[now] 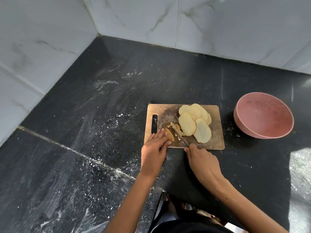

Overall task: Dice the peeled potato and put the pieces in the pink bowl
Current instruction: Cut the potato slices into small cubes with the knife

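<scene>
A wooden cutting board lies on the black counter. Several pale potato slices are fanned across its right half. Near its left front, my left hand holds down a small stack of potato slices with curled fingertips. A few small cut pieces lie just beyond it. My right hand grips a knife handle, hidden under the hand; the knife blade angles across the stack. The pink bowl stands empty to the right of the board.
The black stone counter is dusted with white smears and crumbs and has a seam running diagonally at the left. Grey marble-tiled walls close the back and left sides. The counter's front edge is near my body.
</scene>
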A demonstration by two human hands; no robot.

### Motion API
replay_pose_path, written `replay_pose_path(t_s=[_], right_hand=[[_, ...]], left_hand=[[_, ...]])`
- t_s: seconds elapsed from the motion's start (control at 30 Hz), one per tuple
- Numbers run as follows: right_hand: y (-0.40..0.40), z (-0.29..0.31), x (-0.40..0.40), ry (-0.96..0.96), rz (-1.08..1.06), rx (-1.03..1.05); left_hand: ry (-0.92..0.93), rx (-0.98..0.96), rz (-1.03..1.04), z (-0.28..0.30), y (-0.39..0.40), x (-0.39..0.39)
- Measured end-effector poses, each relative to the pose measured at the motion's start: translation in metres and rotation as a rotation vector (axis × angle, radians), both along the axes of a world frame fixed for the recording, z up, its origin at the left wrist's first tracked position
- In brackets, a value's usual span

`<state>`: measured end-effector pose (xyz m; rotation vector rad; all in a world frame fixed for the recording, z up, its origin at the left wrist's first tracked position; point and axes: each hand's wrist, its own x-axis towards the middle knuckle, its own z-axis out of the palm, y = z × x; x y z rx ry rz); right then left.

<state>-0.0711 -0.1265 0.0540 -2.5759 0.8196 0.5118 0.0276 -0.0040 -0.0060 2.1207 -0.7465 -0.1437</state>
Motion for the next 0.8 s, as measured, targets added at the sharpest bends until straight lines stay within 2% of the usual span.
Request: replay_pose_path(t_s=[0.37, 0.53, 0.67, 0.8], right_hand=[[0.003, 0.005, -0.002, 0.013, 0.022, 0.0], [-0.008, 0.009, -0.004, -0.031, -0.035, -0.011], [-0.005, 0.008, -0.003, 0.012, 0.02, 0.005], [-0.007, 0.01, -0.003, -0.034, 0.019, 0.01]], left_hand=[[0.003, -0.022, -0.03, 0.003, 0.002, 0.006], [-0.003, -0.036, -0.014, 0.003, 0.001, 0.005], [0.01, -0.037, -0.012, 0.004, 0.001, 0.003], [0.016, -0.029, -0.009, 0.005, -0.001, 0.004]])
